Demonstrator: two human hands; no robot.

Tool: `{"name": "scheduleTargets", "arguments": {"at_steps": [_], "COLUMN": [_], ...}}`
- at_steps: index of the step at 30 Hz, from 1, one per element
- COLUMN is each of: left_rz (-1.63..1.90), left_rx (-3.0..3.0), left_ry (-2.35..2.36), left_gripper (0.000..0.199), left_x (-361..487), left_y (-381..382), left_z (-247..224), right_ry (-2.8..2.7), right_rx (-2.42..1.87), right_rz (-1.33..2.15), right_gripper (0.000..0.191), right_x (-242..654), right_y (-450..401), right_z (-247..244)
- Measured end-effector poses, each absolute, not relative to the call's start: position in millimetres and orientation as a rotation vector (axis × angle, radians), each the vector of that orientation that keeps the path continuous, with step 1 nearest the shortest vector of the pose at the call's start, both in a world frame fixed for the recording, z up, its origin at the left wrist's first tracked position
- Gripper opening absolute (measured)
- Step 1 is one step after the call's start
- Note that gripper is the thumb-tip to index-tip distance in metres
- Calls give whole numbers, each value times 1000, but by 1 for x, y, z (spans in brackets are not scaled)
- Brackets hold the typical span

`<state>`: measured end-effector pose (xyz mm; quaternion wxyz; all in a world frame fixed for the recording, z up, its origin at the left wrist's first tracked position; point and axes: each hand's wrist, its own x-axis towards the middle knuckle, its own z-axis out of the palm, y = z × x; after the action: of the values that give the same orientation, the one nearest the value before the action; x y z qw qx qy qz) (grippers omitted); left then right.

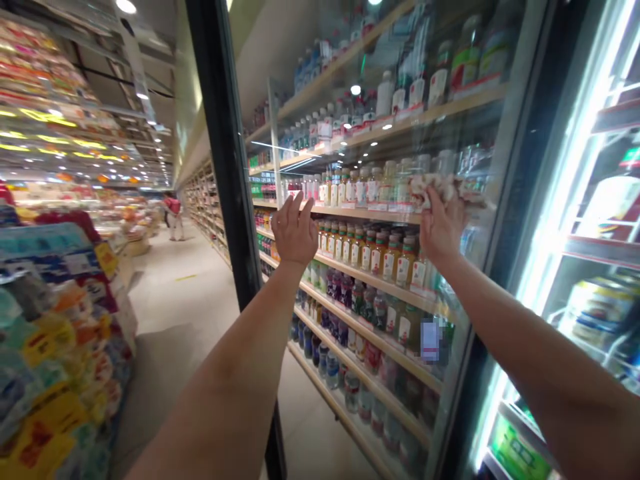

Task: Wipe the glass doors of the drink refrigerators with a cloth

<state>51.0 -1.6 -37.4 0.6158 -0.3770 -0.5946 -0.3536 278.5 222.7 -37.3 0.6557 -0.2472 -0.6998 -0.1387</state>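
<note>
A glass door with a dark frame stands swung open in front of me, and bottle shelves show in its pane. My left hand lies against the glass near the door's left edge, fingers spread, holding nothing. Toward the right side of the pane, my right hand presses a crumpled whitish cloth to the glass. The cloth bunches above and around the fingertips, with one end trailing right. A small pale sticker sits low on the pane, below my right hand.
Lit cooler shelves with drinks are close on the right. Piled packaged goods stand at the left. Between them runs an aisle floor, where a person in a red top stands far off.
</note>
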Motion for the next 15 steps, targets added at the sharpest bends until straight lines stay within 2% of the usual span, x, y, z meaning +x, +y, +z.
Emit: {"name": "scheduleTargets", "arguments": {"at_steps": [7,15], "left_rz": [-857,-807], "left_rx": [-911,-888], "left_ry": [-1377,-1349], "left_gripper": [45,46], "left_x": [52,48], "left_y": [-3,-2], "left_z": [-37,-36], "right_ry": [-1621,-1657], "right_rx": [-575,-570], "right_rz": [-303,-345], "right_gripper": [56,52], "right_x": [269,269], "right_y": [218,210], "right_z": [-34,76]}}
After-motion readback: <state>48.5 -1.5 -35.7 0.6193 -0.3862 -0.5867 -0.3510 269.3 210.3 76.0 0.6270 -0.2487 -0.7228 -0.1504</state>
